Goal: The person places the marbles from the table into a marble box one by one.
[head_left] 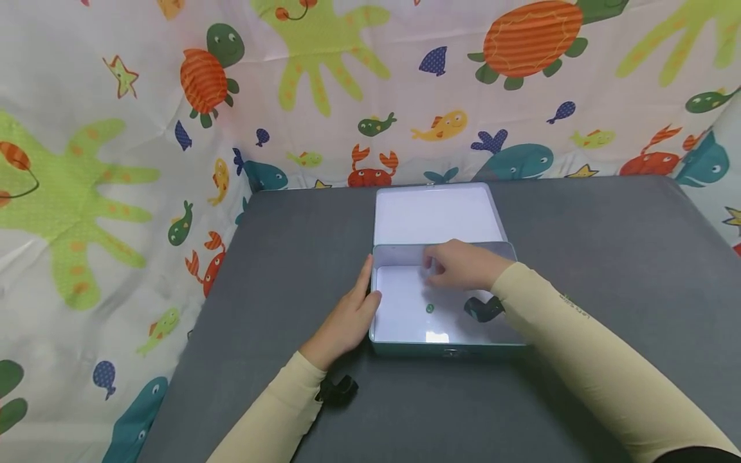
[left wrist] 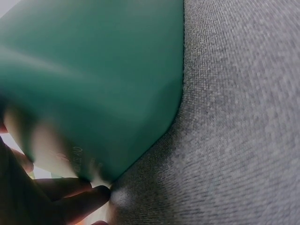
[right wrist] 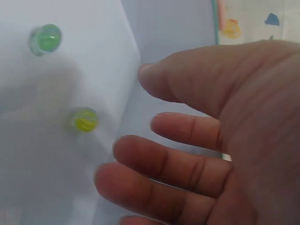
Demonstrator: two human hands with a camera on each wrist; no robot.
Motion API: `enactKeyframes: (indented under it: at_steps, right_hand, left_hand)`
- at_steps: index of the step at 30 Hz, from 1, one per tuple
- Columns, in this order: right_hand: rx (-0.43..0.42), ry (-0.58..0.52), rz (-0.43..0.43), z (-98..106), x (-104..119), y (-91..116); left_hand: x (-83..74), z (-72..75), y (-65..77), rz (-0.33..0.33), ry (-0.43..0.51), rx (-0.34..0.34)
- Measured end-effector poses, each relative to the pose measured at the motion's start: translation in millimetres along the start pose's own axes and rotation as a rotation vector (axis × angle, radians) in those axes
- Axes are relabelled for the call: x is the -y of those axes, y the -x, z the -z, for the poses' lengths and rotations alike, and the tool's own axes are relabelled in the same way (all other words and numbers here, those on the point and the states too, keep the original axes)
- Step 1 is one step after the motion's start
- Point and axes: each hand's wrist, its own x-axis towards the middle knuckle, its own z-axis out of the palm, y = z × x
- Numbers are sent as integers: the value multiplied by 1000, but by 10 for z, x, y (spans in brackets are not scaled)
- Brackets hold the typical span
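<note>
A green tin box point(head_left: 399, 349) with a white inside lies with its lid point(head_left: 437, 215) folded back. My left hand point(head_left: 351, 315) rests along the box's left wall, fingers straight and thumb at the rim; the left wrist view shows its fingertips point(left wrist: 96, 197) against the green side. Inside the box hovers my right hand point(head_left: 466, 265), fingers loosely bent, thumb apart from them and nothing between. Near its fingertips, in the right wrist view, are a yellow marble point(right wrist: 85, 120) and a green marble point(right wrist: 47, 38). From the head, the green one shows on the box floor; the yellow one is hidden.
The box stands on a grey cloth-covered table point(head_left: 289, 257). Behind and to the left hangs a white curtain point(head_left: 324, 141) printed with sea animals. A black wrist camera point(head_left: 483, 308) on my right arm overlaps the box's inside.
</note>
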Motion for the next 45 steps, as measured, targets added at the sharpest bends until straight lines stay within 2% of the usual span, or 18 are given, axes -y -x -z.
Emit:
enactKeyframes:
  at_steps: [6, 13, 24, 31, 38, 45]
  right_hand:
    - [-20, 10, -14, 94, 34, 108]
    - [-80, 5, -35, 194, 5, 270]
    - [-223, -54, -30, 277, -26, 619]
    - [-304, -30, -39, 326, -37, 897]
    - [-369, -54, -115, 340, -211, 1191]
    - [-381, -87, -162, 251, -487, 1318]
  left_hand:
    - [19, 3, 7, 3, -1, -8]
    - [15, 31, 39, 17, -14, -4]
    - [7, 22, 40, 10, 5, -9]
    - [-1, 2, 27, -6, 4, -9]
    - [0, -26, 8, -8, 4, 2]
    - [1, -13, 1, -13, 15, -3]
